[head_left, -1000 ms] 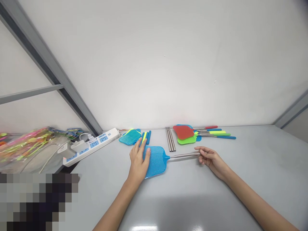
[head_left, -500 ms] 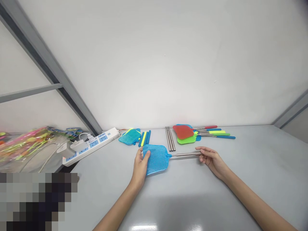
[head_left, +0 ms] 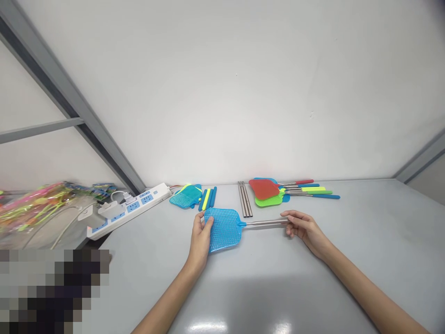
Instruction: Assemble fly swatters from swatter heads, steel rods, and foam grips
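Observation:
A blue fly swatter [head_left: 225,229] with a bare metal rod is held above the grey table between both hands. My left hand [head_left: 200,239] grips the left edge of its mesh head, thumb on top. At the other side, my right hand [head_left: 303,228] pinches the free end of the metal rod [head_left: 264,222] between thumb and fingers. Behind the swatter lie several loose metal rods [head_left: 245,200] side by side. Left of them are blue and yellow handle sleeves [head_left: 207,198] and a stack of loose swatter heads [head_left: 186,196], teal with yellow edges showing.
Swatters with coloured handles, a red one [head_left: 264,189] on top, lie by the wall at right. A white power strip [head_left: 134,208] with plugs and cables runs along the left. Beyond it are plastic bags [head_left: 45,204] of colourful items. Pixelation covers the lower left corner.
The camera view has shifted slightly. Both hands keep their hold on the blue swatter, and the right fingers have barely moved along the rod's end.

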Motion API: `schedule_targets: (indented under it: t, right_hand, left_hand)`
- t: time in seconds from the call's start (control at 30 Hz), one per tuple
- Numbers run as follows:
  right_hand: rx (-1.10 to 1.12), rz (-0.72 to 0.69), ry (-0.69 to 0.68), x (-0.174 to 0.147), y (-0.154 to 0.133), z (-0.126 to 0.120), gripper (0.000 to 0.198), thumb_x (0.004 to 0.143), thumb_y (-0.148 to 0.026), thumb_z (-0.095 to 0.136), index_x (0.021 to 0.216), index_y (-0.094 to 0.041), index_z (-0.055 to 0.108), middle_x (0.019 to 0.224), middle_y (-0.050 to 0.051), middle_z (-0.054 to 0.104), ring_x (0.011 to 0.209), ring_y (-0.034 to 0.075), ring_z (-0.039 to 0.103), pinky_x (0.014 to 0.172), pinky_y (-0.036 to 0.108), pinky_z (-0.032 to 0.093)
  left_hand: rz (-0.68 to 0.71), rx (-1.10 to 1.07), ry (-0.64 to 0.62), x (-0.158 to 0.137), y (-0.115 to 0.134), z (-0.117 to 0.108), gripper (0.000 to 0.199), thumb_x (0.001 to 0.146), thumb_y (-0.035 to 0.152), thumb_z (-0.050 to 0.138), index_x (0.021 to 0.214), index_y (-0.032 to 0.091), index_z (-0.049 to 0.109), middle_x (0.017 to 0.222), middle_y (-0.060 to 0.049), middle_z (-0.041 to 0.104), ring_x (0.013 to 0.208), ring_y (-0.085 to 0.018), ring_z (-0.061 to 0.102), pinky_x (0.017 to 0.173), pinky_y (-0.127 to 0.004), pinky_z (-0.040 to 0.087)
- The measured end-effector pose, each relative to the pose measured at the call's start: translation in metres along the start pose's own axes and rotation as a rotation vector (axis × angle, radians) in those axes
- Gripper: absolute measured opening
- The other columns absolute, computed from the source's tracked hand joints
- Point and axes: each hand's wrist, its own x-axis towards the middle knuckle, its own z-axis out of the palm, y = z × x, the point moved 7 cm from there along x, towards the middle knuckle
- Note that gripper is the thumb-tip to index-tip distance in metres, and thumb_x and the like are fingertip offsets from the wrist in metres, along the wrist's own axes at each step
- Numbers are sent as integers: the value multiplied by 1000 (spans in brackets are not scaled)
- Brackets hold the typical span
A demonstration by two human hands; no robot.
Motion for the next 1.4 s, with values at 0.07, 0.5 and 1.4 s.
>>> schedule_targets:
  t: [0.07, 0.5, 1.4]
  right_hand:
    - [-6, -4, 7, 0, 0, -1, 25, 71, -32, 56, 89, -15, 59, 61, 3, 54, 52, 13, 51, 49, 26, 39]
    - [-25, -59, 22, -2, -6, 3, 43, 73, -30, 54, 114, -23, 47, 58, -2, 47, 50, 13, 47, 48, 26, 37]
    - [-129, 17, -57, -1, -1, 4, 35, 70, -37, 58, 98, -17, 57, 68, 4, 54, 52, 11, 48, 50, 26, 40]
  left_hand:
    - [1, 9, -9, 0, -1, 1, 41, 66, 36, 57, 101, 22, 41, 76, 0, 59, 62, -15, 58, 57, -27, 46]
    - [25, 16, -43, 3, -3, 1, 35, 66, 36, 56, 95, 20, 46, 84, -1, 59, 69, -16, 58, 60, -28, 46]
    - [16, 29, -7, 7, -1, -4, 36, 63, 36, 57, 94, 20, 47, 76, 1, 60, 63, -16, 58, 56, -26, 44]
